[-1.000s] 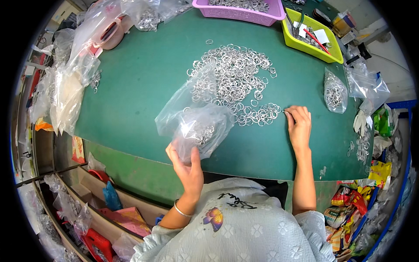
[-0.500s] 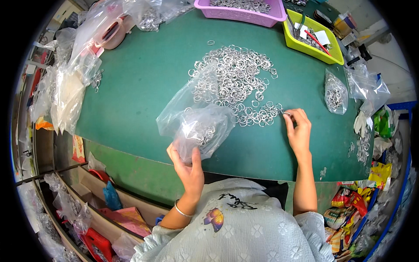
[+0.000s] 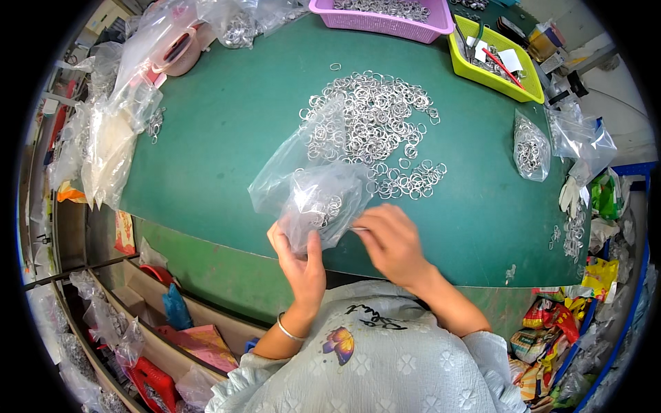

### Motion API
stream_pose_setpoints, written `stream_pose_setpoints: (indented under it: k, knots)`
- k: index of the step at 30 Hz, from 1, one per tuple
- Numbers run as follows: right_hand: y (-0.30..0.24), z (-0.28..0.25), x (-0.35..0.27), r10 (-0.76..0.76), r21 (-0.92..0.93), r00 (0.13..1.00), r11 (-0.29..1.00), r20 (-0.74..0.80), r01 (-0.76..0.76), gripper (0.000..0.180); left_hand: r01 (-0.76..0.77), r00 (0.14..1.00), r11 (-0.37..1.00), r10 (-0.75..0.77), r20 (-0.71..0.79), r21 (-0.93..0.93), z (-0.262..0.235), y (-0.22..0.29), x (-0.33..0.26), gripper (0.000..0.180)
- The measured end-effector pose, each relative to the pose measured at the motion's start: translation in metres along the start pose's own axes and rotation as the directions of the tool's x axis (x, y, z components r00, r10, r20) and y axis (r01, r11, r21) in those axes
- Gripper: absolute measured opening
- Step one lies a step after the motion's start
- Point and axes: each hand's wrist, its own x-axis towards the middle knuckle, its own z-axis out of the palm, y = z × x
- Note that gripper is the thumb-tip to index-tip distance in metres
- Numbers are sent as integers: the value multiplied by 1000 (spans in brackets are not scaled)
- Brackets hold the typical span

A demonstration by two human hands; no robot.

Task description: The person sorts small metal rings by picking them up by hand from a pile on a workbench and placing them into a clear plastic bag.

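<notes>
My left hand [image 3: 301,265] gripped the lower edge of a clear plastic bag [image 3: 313,189], fingers closed on the film, a few metal rings visible inside. My right hand [image 3: 392,244] was at the bag's mouth, fingertips pinched together; couldn't tell what they held. Bag sat over the near edge of the green table [image 3: 227,131], just beside the loose ring pile [image 3: 375,124]. Farther out: small filled bag [image 3: 530,148] right, yellow tray [image 3: 492,62] and purple basket [image 3: 382,15] at the far edge, empty bags [image 3: 103,144] left. A second earlier my right hand lay flat by the pile; it had since come over to the bag.
</notes>
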Motion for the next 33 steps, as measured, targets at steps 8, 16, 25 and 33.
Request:
stream_pose_setpoints:
  k: [8,16,25,33]
  knots:
    - [46,-45,6,157,-181,961,963,-227,-200,19,19,1000,999,-19,2,-36,-4,-2,-1,43]
    - [98,-79,-15,203,-575,978,794,-56,-198,24,0,1000,1000,0,21,-4,-5,-5,-1,43]
    - [90,-86,-21,401,-272,847,822,-348,-501,18,12,1000,1000,-12,8,-21,-4,-2,-1,43]
    - [108,-82,-29,142,-557,976,803,-167,-212,15,4,1000,1000,-4,8,1,-5,-2,-1,43]
